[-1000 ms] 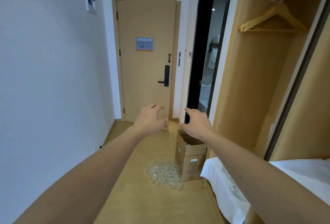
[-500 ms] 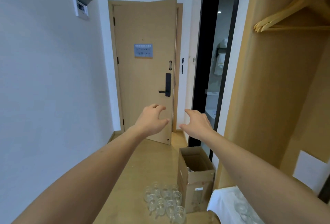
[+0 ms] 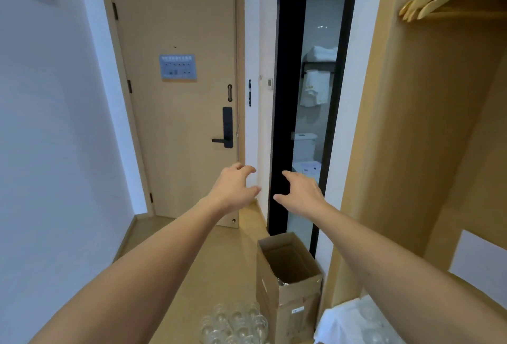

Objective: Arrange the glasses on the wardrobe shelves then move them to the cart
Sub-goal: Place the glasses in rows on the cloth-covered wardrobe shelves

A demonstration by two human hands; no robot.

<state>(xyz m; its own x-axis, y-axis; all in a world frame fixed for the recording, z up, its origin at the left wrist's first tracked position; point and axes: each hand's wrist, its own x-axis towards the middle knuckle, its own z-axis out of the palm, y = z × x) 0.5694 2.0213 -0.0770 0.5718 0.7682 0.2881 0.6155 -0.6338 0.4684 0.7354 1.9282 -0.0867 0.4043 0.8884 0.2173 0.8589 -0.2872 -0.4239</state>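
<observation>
Several clear glasses stand clustered on the wooden floor at the bottom edge of the view. Both my arms reach forward at chest height, well above the glasses. My left hand hangs in the air with loosely curved fingers and holds nothing. A short gap to its right, my right hand is also empty, fingers relaxed and spread. The open wooden wardrobe fills the right side. A white cloth covers a surface at the lower right, with faint glass shapes on it.
An open cardboard box stands on the floor right of the glasses. A tan door with a black handle lies ahead, and a black-framed bathroom doorway beside it. Wooden hangers hang in the wardrobe. A white wall runs along the left.
The view has tilted upward and moved forward, so the glasses and box slid toward the bottom edge. Both hands stay outstretched and empty.
</observation>
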